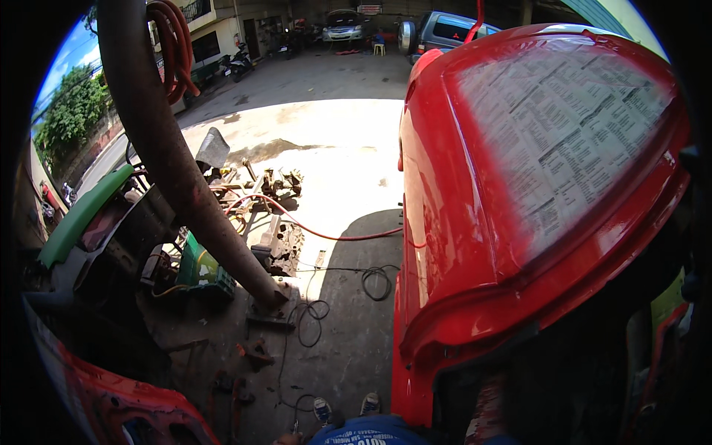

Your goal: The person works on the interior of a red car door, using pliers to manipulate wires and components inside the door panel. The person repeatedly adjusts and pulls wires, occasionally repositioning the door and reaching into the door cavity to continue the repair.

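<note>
Just a sliver of my left hand (286, 439) shows at the lower edge, left of my blue shirt (367, 432). It looks closed around something, with a thin metallic piece (297, 426) rising beside it; the rest is cut off. My right hand is out of sight. On my right stands a glossy red vehicle body (460, 222), its large window opening covered with newspaper (564, 126) that has red paint along its borders. Its lower side is close to my right foot (370, 404).
A rusty post (170, 148) rises at left, with a coiled red hose (172, 52). Another red hose (334, 236) reaches the vehicle; a black cable (311, 326) loops across the floor. Engine parts (278, 248), a green bumper (89, 211) and a red panel (141, 397) lie left. Parked cars (343, 30) stand behind.
</note>
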### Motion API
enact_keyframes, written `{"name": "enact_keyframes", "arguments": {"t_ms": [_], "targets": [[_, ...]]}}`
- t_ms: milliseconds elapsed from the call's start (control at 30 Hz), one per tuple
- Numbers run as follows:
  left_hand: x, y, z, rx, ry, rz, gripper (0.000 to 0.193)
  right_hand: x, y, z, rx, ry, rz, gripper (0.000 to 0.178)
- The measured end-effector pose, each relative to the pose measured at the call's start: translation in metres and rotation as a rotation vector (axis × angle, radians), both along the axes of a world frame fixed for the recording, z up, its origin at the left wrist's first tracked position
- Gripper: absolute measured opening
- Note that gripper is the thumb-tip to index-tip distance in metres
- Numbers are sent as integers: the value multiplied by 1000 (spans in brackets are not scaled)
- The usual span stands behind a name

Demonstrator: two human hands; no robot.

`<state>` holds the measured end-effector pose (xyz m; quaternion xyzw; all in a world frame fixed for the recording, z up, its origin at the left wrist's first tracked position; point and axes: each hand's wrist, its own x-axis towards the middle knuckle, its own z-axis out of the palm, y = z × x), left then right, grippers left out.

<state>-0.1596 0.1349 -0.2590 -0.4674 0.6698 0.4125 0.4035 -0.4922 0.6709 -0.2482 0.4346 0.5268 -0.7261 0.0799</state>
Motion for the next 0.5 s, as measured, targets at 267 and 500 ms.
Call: {"name": "enact_keyframes", "arguments": {"t_ms": [267, 500], "targets": [[9, 0, -7, -15, 1, 9, 58, -5, 0, 4, -20, 23, -12, 33], [7, 0, -13, -40, 3, -22, 59, -2, 6, 3, -69, 79, -51, 34]]}}
